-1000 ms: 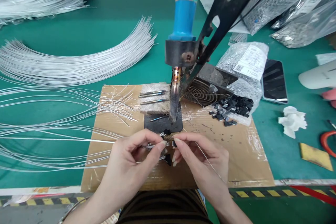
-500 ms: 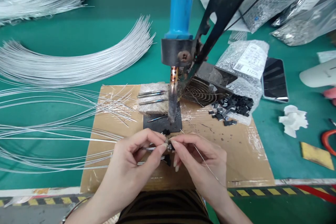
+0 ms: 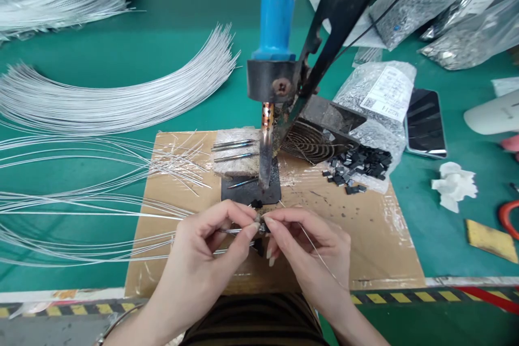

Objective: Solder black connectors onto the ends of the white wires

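Note:
My left hand point(image 3: 213, 251) is closed, thumb and forefinger pinched at the end of a thin cable point(image 3: 231, 231); the exact grip is partly hidden by the fingertips. Against it, my right hand point(image 3: 310, 248) pinches a small black part point(image 3: 265, 225). A thin solder wire point(image 3: 318, 253) also runs through the right hand and across its palm side. Both sets of fingertips meet just below the tip of a soldering iron point(image 3: 265, 165), which a black arm point(image 3: 324, 48) holds upright. Small black pieces point(image 3: 257, 204) lie beside the fingers.
Long white cables point(image 3: 121, 102) lie in a curved bundle at the left, with looser ones point(image 3: 81, 200) nearer. Metal iron tips point(image 3: 235, 146) rest on a pale pad. At the right are loose black parts point(image 3: 365, 165), a phone point(image 3: 425, 121), crumpled tissue point(image 3: 454, 186) and a yellow sponge point(image 3: 490, 240).
Hardly anything differs. The fingertips stay together with only a slight shift, and the soldering iron appears a little further left in view.

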### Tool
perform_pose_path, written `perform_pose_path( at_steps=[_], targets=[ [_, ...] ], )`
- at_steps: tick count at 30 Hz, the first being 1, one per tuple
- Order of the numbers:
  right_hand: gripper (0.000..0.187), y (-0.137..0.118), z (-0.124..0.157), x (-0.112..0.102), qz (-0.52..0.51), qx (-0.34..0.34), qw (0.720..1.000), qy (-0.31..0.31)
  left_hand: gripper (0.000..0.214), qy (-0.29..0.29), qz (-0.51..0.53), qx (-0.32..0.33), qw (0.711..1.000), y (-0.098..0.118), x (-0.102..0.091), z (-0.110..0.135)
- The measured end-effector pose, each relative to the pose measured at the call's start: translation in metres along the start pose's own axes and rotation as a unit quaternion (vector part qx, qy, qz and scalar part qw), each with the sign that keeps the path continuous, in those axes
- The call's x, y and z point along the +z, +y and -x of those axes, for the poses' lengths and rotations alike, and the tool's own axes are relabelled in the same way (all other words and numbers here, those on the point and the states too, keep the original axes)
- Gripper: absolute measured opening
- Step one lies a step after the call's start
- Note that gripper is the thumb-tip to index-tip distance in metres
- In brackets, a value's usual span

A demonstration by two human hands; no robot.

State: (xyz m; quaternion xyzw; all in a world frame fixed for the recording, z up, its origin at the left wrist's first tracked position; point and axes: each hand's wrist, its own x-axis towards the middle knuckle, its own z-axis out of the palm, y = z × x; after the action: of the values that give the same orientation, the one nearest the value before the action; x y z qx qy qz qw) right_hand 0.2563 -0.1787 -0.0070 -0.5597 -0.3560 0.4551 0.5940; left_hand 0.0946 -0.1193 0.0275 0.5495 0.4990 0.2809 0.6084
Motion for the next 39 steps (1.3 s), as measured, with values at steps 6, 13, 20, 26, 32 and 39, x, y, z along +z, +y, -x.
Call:
perform_pose_path(
  at_steps=[6,13,20,26,32,39],
  targets=[
    [0.010,0.002,0.000,0.001,-0.014,0.000,1.000,0.002,0.016,0.004,0.008,0.006,1.000,-0.001,0.002,-0.002],
    [0.011,0.002,0.000,0.001,-0.019,0.000,1.000,0.006,0.018,0.008,0.008,-0.011,1.000,0.000,0.003,0.001],
    [0.013,0.003,0.003,-0.005,0.049,-0.022,0.999,-0.008,0.016,0.019,0.019,-0.012,1.000,0.000,0.007,-0.004],
    [0.037,0.006,0.009,-0.013,0.122,-0.061,0.991,0.003,0.015,0.037,0.005,-0.007,0.999,0.001,0.008,-0.008],
    [0.030,-0.002,0.011,-0.013,0.184,-0.081,0.979,0.013,0.014,0.050,-0.013,0.006,0.999,0.006,0.009,-0.018],
    [0.019,-0.002,0.004,-0.018,0.212,-0.151,0.965,-0.003,0.012,0.060,-0.017,0.006,0.998,0.009,0.009,-0.021]
  ],
)
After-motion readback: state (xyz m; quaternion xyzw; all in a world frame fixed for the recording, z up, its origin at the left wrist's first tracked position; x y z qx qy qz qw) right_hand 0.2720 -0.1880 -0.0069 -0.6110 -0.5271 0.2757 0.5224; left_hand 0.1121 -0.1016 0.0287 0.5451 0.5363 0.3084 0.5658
